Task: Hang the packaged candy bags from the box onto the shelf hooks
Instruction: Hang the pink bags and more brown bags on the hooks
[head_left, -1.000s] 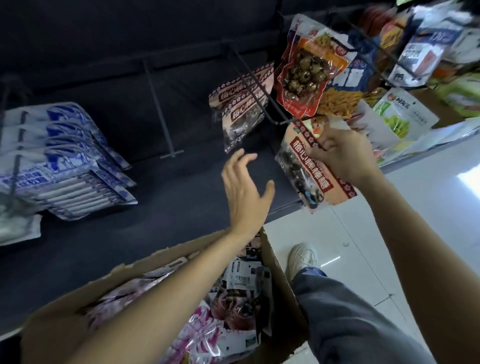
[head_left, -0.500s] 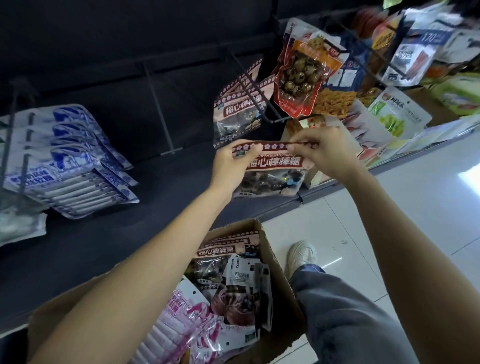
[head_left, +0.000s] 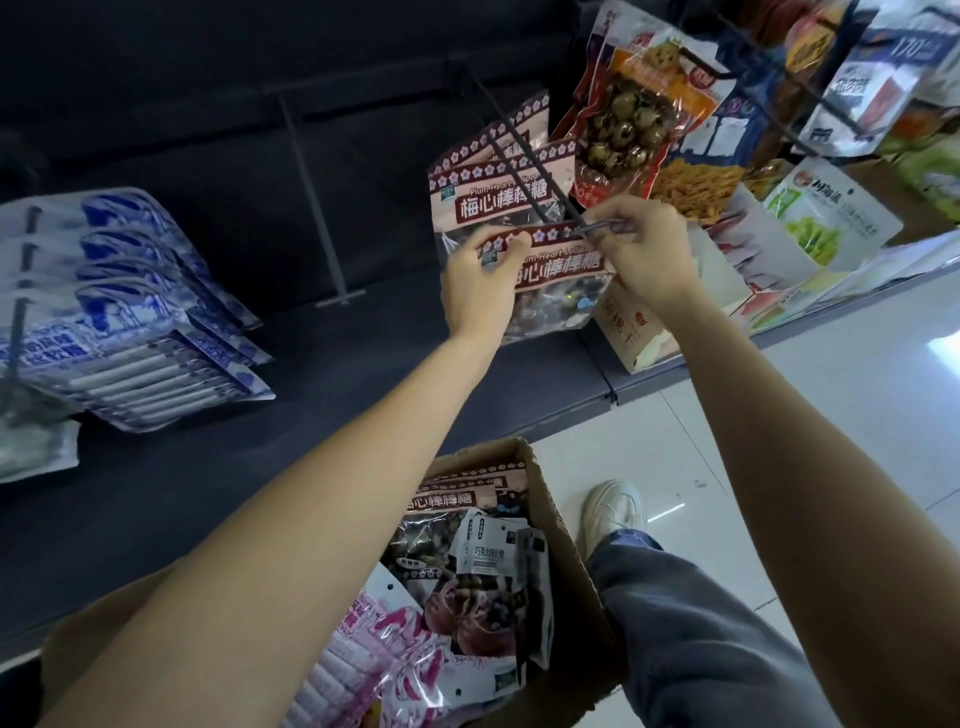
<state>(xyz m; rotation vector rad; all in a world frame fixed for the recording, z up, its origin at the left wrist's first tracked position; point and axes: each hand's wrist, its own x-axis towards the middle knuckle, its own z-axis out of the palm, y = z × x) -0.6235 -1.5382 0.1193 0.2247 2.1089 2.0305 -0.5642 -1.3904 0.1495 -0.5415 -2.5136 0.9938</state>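
Note:
I hold a plum lollipop bag (head_left: 558, 275), brown and pink with white flowers, up at the tip of a black shelf hook (head_left: 524, 161). My left hand (head_left: 480, 286) pinches the bag's top left corner. My right hand (head_left: 647, 254) pinches its top right edge right at the hook's end. Several matching bags (head_left: 493, 176) hang further back on the same hook. Below, the open cardboard box (head_left: 561, 525) holds more lollipop bags (head_left: 447, 499), dark chocolate packs (head_left: 488, 561) and pink packs (head_left: 374, 649).
An empty hook (head_left: 317, 208) juts out left of centre. Blue and white packs (head_left: 130, 306) hang at the left over the dark shelf (head_left: 260, 452). Quail egg bag (head_left: 623, 114) and other snacks crowd the right. My shoe (head_left: 613, 509) and trouser leg stand on the white floor.
My left hand came up from above the box and took the bag's left corner. Both hands then raised the bag, now level, to the tip of the hook.

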